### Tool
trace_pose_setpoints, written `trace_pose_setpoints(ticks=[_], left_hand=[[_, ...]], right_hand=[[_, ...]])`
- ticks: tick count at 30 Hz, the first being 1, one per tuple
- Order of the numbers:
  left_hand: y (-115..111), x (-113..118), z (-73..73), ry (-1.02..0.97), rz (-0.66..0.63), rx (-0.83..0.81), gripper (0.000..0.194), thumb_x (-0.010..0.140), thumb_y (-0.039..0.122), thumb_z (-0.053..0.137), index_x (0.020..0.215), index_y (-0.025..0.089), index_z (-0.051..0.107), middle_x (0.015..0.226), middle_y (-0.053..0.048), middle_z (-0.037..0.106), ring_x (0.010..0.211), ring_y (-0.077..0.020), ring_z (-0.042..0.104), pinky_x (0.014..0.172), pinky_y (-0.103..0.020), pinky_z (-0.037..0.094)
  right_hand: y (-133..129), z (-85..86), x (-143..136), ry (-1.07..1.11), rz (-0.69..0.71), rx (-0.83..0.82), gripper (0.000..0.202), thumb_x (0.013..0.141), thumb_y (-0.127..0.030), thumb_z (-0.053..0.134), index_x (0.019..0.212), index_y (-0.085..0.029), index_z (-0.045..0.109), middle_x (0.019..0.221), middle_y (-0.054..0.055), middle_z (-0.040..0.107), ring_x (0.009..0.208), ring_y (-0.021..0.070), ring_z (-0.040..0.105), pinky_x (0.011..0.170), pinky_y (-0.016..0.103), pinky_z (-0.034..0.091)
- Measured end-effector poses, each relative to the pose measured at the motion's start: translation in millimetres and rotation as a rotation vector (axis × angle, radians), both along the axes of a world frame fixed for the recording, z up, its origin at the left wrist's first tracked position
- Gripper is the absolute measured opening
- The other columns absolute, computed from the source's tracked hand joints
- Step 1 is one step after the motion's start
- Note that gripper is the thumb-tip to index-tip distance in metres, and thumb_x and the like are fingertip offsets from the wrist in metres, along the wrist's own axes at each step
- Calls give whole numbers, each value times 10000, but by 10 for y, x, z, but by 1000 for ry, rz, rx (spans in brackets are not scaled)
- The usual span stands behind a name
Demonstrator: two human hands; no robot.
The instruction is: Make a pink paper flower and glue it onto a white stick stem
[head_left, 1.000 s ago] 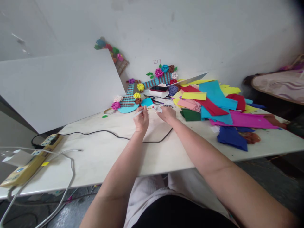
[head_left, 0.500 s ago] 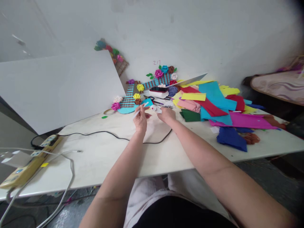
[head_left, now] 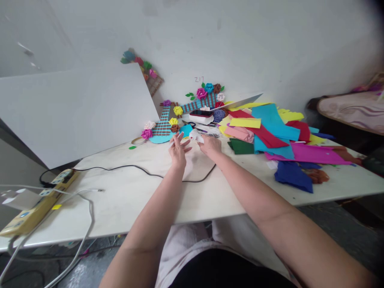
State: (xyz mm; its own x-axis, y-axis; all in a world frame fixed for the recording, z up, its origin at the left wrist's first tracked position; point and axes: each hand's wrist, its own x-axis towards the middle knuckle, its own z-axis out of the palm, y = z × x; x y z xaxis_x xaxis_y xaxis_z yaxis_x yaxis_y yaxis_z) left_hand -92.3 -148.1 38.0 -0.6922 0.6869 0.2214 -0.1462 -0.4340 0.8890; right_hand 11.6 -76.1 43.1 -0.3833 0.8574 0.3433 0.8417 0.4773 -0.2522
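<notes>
My right hand [head_left: 211, 145] is closed around a white glue gun [head_left: 195, 136] with a small red mark on it. A black cord [head_left: 200, 180] runs from below that hand across the table. To the left, my left hand [head_left: 178, 153] pinches a thin white glue stick [head_left: 176, 138] at its fingertips, with the other fingers spread. The stick is largely hidden by the fingers and lies apart from the gun. Just beyond both hands is a piece of light-blue paper [head_left: 186, 130].
Folded coloured sheets [head_left: 271, 124] are heaped on the right. Paper-flower decorations [head_left: 163, 126] lean at the back beside a phone [head_left: 201, 113] on a white box. A large white board [head_left: 78, 116] stands at left, above a yellow power strip [head_left: 57, 182] with cables.
My left fingers have spread, and the glue stick sits lower in them, less of it showing. My right hand with the glue gun has hardly moved.
</notes>
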Motion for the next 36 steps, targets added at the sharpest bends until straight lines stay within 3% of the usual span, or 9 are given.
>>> trace_pose_setpoints(ticks=[5,10,18,27,36], left_hand=[[65,-22,-63,-12,14,-7,442,921,512,427,1197,187,542,1306,-152,580,630,-113,677,596,-229,534],[106,-74,-66,-38,89,-10,420,940,479,398,1191,171,535,1255,-151,615,531,-87,637,554,-227,531],[43,-169,44,-65,271,42,438,962,434,357,1260,150,504,1234,-178,622,504,-95,633,566,-246,536],[51,-288,-12,-9,406,7,458,945,485,371,1224,164,541,1205,-161,638,579,-92,656,641,-228,536],[16,-293,-22,83,377,-86,584,894,590,391,1198,128,580,1034,-156,702,483,-110,624,507,-227,491]], right_hand=[[-47,2,-10,-9,-1,52,339,896,-367,485,1191,-224,572,1046,104,707,975,246,659,797,328,483],[-105,48,5,-21,6,41,360,913,-348,469,1232,-202,547,1101,128,688,1037,239,636,842,320,466],[-104,85,36,-50,-45,-21,401,926,-373,443,1276,-197,528,1130,139,679,1057,230,629,864,317,460],[-92,78,54,-32,-37,-26,436,923,-386,441,1319,-213,504,1145,137,675,1052,228,631,868,323,460],[-52,52,52,3,-67,-17,414,917,-373,443,1293,-223,530,1133,127,681,1038,239,634,851,337,466]])
